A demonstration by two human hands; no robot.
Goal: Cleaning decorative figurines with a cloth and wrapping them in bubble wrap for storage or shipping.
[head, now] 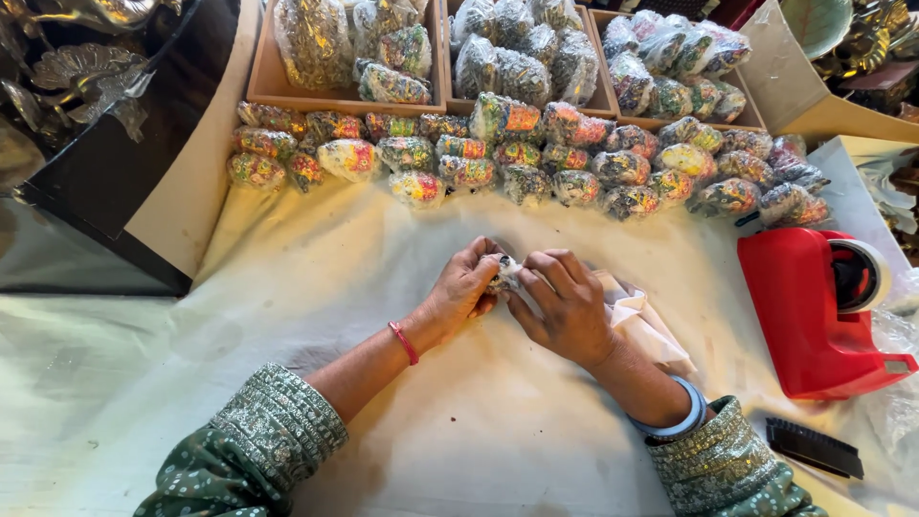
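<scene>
White cloth covers the bench [459,431], most likely to give small breakable things a soft bed. Near the middle of the frame two hands meet. The left hand [466,284] and the right hand [565,304] both pinch one small wrapped piece [503,275] between their fingertips. Both hands are curled tight around it, not spread wide. The piece is mostly hidden, so I cannot tell what it is. It looks shiny, like clear plastic wrap is around it. The fingers press from both sides, which would keep the wrap snug.

Just to the right of the right hand lies a sheet of pale wrapping paper [639,321]. It sits close, so it is easy to grab.

At the right edge of the frame stands a red tape dispenser [814,311], also near the right hand. Below it, in the lower right, lies a small black brush [814,447].

Across the top of the cloth runs a row of colourful wrapped ornaments [517,158], packed side by side and touching. They are bright with red, green and yellow spots. Behind them, at the top of the frame, wooden trays [445,101] hold more wrapped pieces in piles. The trays keep the piles from rolling away.

In the upper left are shiny metal figures [77,67] on a dark stand.
</scene>
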